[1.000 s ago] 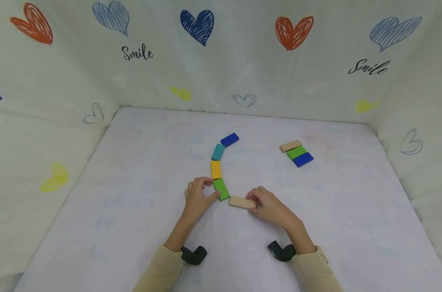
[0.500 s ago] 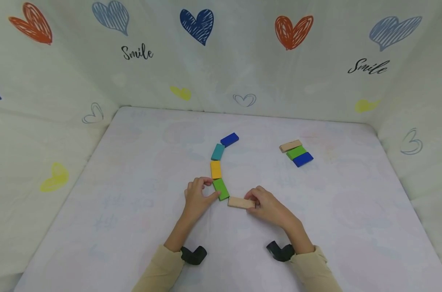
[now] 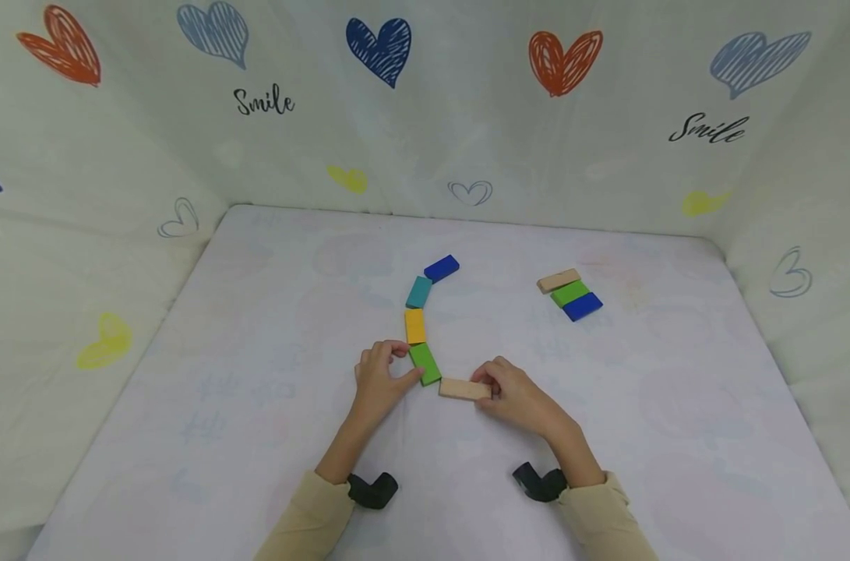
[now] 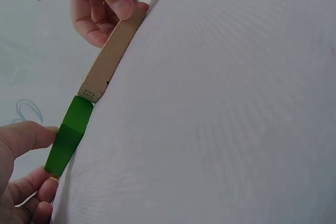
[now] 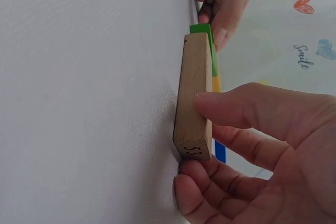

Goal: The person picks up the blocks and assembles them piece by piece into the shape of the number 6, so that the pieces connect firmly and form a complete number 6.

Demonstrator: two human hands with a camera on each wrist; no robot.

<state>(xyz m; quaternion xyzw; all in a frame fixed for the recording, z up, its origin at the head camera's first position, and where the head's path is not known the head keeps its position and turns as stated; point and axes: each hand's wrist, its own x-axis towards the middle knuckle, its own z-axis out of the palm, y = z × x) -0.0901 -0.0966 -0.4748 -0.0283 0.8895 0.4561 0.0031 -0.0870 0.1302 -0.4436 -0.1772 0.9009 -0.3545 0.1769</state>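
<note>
A curved line of flat wooden blocks lies on the white tabletop: a dark blue block (image 3: 442,269), a teal block (image 3: 419,292), a yellow block (image 3: 414,326) and a green block (image 3: 425,363). My left hand (image 3: 381,378) holds the green one, thumb on its near side and fingertips by its far end. A plain wooden block (image 3: 461,389) has its left end right at the green block's near corner. Its right end is gripped by my right hand (image 3: 519,393). In the right wrist view the thumb presses the side of this plain block (image 5: 193,87), and "53" marks its end.
Further right on the table lie another plain block (image 3: 559,280), a green block (image 3: 570,293) and a blue block (image 3: 583,306), side by side. A pale cloth (image 3: 467,117) printed with hearts and "Smile" rises behind the table. Each wrist wears a black device (image 3: 373,491).
Over the last second the right hand has slid the plain block slightly left, against the green block's corner. The left hand and the other blocks have stayed put.
</note>
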